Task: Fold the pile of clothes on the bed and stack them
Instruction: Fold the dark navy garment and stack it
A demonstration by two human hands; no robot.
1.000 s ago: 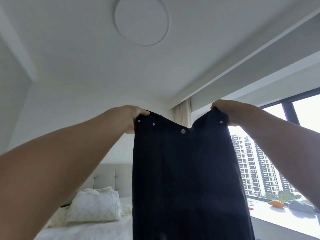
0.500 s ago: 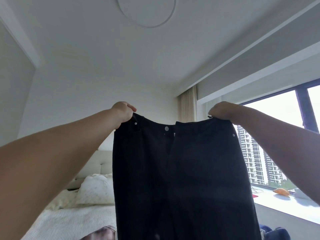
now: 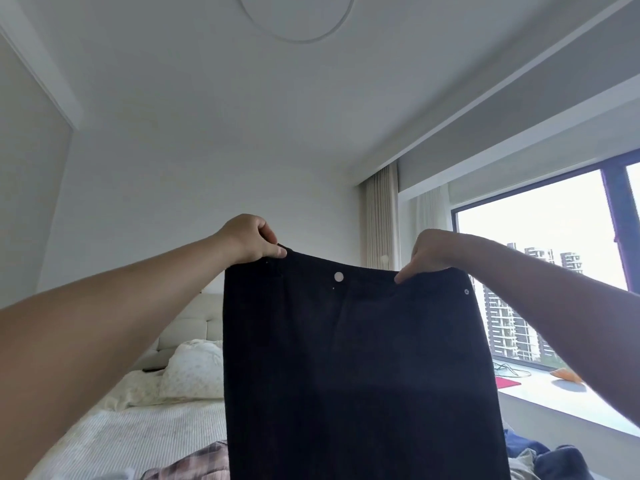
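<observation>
A pair of black trousers [image 3: 360, 368] hangs in the air in front of me, front side facing me, with a pale button at the waistband. My left hand [image 3: 247, 242] pinches the waistband near its left end. My right hand [image 3: 431, 252] pinches it right of the button. The trouser legs run out of the bottom of the view. Behind them, a plaid garment [image 3: 194, 464] lies on the bed [image 3: 138, 434] at the lower left, and dark blue clothes [image 3: 550, 460] lie at the lower right. The trousers hide the middle of the bed.
Pale floral pillows [image 3: 194, 372] lean against the padded headboard [image 3: 194, 322] at the far end. A white window ledge [image 3: 561, 400] on the right carries a red flat item [image 3: 507, 382] and an orange object [image 3: 566, 375]. A large window lies behind it.
The trousers and both hands have come down in the view as the camera tilted lower. My right hand has shifted inward along the waistband, toward the button. More of the bed shows.
</observation>
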